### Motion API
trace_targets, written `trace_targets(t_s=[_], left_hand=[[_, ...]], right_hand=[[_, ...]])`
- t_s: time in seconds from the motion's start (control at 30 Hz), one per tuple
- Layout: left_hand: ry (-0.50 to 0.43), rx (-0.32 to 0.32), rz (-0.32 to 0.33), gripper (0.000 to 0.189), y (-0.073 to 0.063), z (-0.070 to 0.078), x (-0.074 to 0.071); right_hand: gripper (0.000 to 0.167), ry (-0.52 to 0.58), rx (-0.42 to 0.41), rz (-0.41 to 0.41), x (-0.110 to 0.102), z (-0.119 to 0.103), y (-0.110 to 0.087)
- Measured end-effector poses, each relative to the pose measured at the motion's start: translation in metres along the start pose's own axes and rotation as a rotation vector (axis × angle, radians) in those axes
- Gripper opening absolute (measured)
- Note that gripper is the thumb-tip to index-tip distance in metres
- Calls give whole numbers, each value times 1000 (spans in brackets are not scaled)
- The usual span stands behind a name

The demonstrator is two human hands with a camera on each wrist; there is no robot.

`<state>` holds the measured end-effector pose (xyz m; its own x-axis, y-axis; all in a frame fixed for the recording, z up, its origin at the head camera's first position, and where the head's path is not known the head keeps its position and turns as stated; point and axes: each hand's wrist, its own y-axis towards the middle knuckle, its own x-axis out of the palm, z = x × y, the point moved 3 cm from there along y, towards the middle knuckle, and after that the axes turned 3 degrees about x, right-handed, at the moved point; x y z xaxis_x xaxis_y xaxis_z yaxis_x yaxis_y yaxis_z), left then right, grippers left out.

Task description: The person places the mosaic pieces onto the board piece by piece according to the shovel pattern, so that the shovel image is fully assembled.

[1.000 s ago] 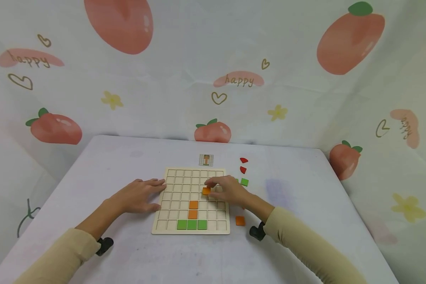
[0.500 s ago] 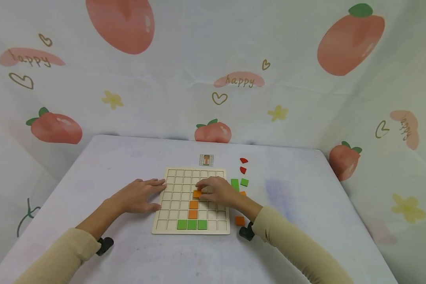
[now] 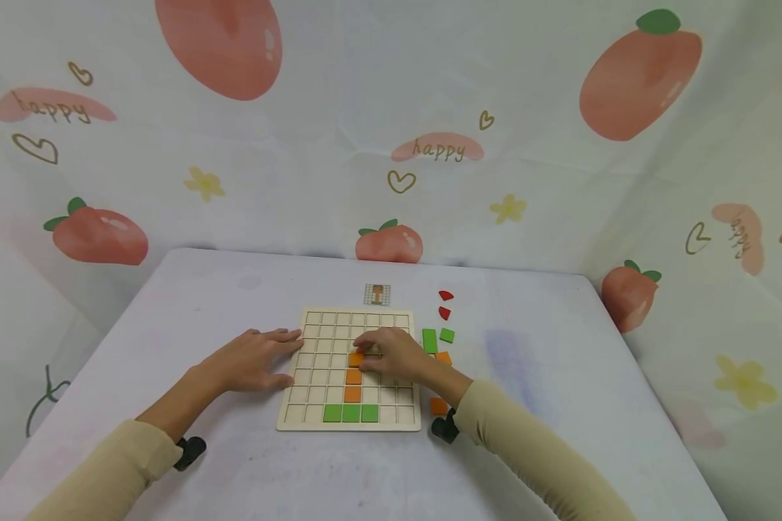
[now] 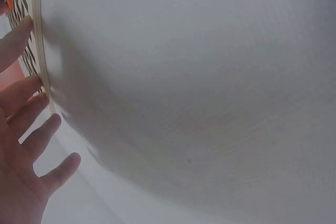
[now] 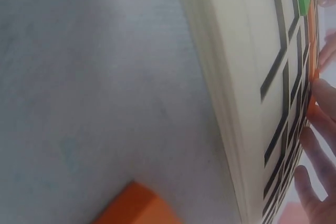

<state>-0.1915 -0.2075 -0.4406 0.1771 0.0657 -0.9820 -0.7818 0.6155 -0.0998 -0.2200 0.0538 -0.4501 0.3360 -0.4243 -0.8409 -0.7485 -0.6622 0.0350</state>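
Observation:
A pale wooden grid board [image 3: 316,344] lies on the table between both hands. My left hand [image 3: 254,362] rests at its left edge, fingers spread and fairly straight, fingertips touching the rim. With thumb and fingers my right hand [image 3: 394,354] pinches an orange square tile [image 3: 355,359] at the board's middle column. Directly below that tile sit two more orange tiles [image 3: 353,385] in their cells. Three green tiles [image 3: 350,413] fill the middle of the bottom row. In the right wrist view the fingers partly hide the pinched tile [image 5: 312,109]; whether it is seated cannot be told.
Right of the board lie green pieces [image 3: 429,341], loose orange tiles [image 3: 439,407] and two red quarter-round pieces [image 3: 446,295]. A small picture card [image 3: 377,294] lies behind the board. A fruit-print cloth [image 3: 287,195] hangs behind the table.
My right hand has carried the orange tile left and slightly toward me, to just above the two orange tiles in the column. The left hand stays at the board's edge.

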Motion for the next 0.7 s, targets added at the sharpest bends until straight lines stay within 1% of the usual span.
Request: trace_targets(t_s=[0.3,0.53,0.7], left_hand=[[-8,4,5,69,0,0,-1],[-6,3,4,68,-1,1,-2],[-12,4,5,68,-1,2,-3]], right_hand=[[38,1,34,-11,2,-1,1],[38,-11,27,-9,0,-2,0],[36,1,6,9,-8,-2,-5]])
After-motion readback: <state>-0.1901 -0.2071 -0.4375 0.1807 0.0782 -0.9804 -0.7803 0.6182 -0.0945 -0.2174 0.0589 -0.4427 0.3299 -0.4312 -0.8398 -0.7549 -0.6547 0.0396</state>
